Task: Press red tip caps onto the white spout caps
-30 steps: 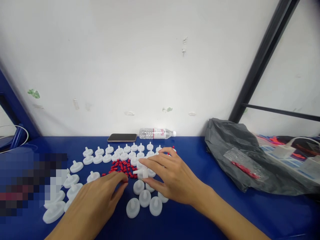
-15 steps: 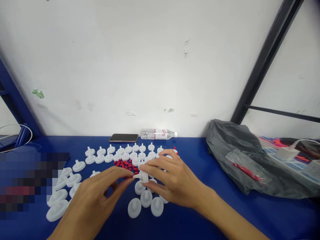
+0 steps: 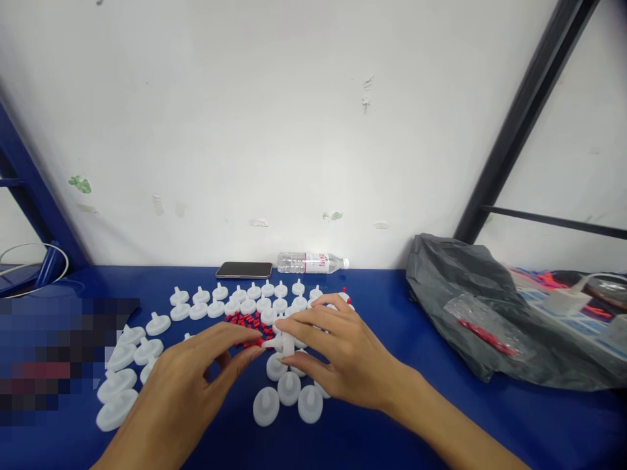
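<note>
White piece: we see a small white plastic piece (image 3: 283, 342), a round disc with a short stem, lifted just above the blue table (image 3: 372, 307), between our two hands and in front of the red pile.
Right hand: our right hand (image 3: 337, 356) has its fingers closed on the white piece, thumb below and fingertips on top, with the stem pointing left.
Left hand: our left hand (image 3: 196, 375) has thumb and forefinger pinched together on a tiny red cap (image 3: 258, 341), held right at the tip of the stem.
How it handles: we judge the white piece to be light, stiff and smooth, so it could slip or spin in the fingers; the disc rim looks like the best place to hold it, leaving the stem free. The red cap looks tiny and easy to drop, so only a fingertip pinch on its sides would suit it.
Red pile: loose red caps (image 3: 245, 322) lie scattered just behind our fingertips.
Other white pieces: rows of them (image 3: 255, 298) stand stem up behind the pile, a cluster (image 3: 287, 391) sits under our right hand, and more (image 3: 125, 365) lie at the left.
Far edge: a phone (image 3: 243, 269) and a lying water bottle (image 3: 311, 262) rest by the wall.
Right side: a grey plastic bag (image 3: 470, 287) carries a clear packet of red caps (image 3: 484, 334).
</note>
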The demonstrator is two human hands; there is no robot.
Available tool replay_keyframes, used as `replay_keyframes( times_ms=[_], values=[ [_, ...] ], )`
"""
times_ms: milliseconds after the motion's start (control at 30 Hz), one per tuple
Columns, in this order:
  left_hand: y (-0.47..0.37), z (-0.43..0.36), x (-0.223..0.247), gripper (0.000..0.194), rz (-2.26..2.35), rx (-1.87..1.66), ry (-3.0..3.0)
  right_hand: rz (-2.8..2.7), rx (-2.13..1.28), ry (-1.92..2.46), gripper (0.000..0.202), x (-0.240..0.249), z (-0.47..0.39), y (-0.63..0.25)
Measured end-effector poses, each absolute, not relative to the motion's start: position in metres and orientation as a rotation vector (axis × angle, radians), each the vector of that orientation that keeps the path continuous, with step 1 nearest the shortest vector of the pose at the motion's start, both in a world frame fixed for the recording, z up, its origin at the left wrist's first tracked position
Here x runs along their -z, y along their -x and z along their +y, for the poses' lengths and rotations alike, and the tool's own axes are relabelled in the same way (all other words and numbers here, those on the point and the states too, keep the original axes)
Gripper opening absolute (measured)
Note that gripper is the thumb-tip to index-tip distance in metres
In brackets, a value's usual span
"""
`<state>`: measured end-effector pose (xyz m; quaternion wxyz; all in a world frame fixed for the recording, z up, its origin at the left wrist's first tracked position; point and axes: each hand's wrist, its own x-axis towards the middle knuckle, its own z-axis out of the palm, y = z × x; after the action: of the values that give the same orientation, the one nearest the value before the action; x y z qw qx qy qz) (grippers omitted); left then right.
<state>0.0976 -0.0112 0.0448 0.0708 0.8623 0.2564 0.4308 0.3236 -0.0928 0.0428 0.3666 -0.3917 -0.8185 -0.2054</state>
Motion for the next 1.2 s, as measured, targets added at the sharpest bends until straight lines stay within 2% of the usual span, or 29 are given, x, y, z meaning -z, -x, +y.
replay_keyframes(
  times_ms=[267,633,1033,1200],
  values=[
    [-0.096,-0.013,-0.041,0.028,0.68,-1.201,-2.651,-2.112,0.537,1.008,0.031,-0.043,-0.094,-0.323],
    [-0.099,-0.02,-0.039,0.02,0.532,-1.38,-2.829,-2.166,0.479,0.995,0.03,-0.037,-0.092,-0.323],
    [-0.099,-0.012,-0.029,0.032,0.525,-1.253,-2.97,-2.199,0.471,0.974,0.024,-0.026,-0.087,-0.319],
    [-0.101,-0.014,-0.031,0.03,0.489,-1.306,-2.896,-2.199,0.562,0.971,0.026,-0.027,-0.089,-0.317]
  ],
)
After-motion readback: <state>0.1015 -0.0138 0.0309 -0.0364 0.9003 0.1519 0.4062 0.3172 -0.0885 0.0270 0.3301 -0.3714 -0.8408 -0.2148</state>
